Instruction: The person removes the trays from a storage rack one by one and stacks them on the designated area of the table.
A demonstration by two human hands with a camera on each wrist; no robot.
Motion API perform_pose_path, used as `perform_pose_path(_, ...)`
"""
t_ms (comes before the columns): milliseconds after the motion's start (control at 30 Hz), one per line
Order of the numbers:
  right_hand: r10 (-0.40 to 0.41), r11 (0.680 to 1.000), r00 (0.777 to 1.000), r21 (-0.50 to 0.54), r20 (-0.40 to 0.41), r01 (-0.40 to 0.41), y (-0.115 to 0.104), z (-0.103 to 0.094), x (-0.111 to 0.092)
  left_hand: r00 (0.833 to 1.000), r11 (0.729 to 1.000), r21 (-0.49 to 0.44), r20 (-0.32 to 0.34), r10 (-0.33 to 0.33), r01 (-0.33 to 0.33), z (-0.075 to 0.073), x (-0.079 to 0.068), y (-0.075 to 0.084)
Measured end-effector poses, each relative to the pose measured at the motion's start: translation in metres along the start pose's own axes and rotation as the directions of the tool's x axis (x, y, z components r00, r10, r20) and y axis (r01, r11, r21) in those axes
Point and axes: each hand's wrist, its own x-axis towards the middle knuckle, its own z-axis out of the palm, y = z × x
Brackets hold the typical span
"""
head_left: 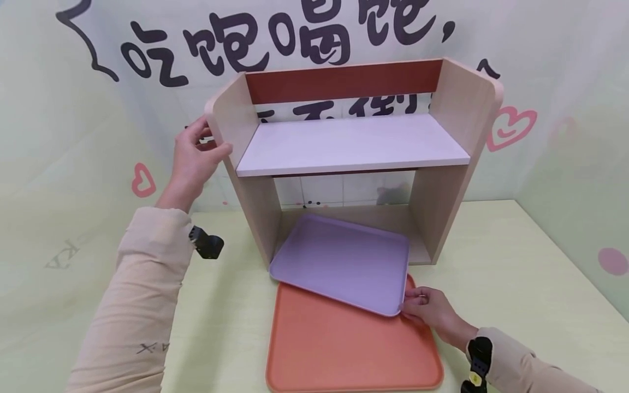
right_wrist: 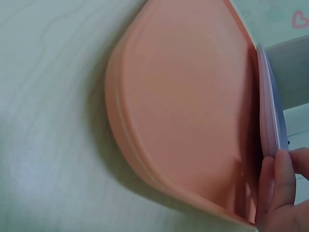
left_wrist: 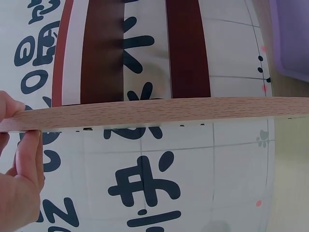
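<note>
My left hand grips the upper front edge of the left side panel of a small wooden shelf, thumb on one face and fingers on the other. In the left wrist view that panel runs across, with the left hand at its end. My right hand pinches the front right corner of a purple tray. This tray is tilted, its back part inside the shelf's lower compartment. Beneath its raised front lies an orange tray, also seen in the right wrist view near the right hand.
The shelf stands on a pale wooden table near the back wall. A printed cloth with black characters and pink hearts hangs behind. The shelf's white middle board spans between the side panels.
</note>
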Motion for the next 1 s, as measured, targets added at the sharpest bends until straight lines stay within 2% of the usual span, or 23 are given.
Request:
perform_pose_path(100, -0.004, 1.0, 1.0, 0.027, 0.012, 0.004, -0.001, -0.006, 0.004, 1.0, 1.0, 0.0, 0.003, -0.004, 0.004, 0.0, 0.0, 0.001)
perform_pose_path(200, -0.02, 0.999, 1.0, 0.03, -0.01, 0.02, -0.006, -0.015, 0.013, 1.0, 1.0, 0.001, 0.004, -0.007, 0.007, 0.0, -0.001, 0.001)
perform_pose_path(500, -0.112, 0.993, 0.994, -0.031, -0.002, 0.112, -0.023, -0.036, 0.049, 1.0, 1.0, 0.004, -0.001, -0.003, 0.003, 0.0, 0.0, 0.001)
perform_pose_path(700, -0.127, 0.987, 0.991, -0.11, -0.051, 0.121, -0.02, -0.033, 0.07, 1.0, 1.0, 0.011, 0.002, -0.008, 0.008, 0.001, 0.0, 0.001)
perform_pose_path(1000, -0.102, 0.991, 0.987, -0.102, -0.124, 0.09, -0.019, -0.025, 0.079, 1.0, 1.0, 0.014, -0.002, -0.009, 0.009, -0.001, -0.001, 0.002)
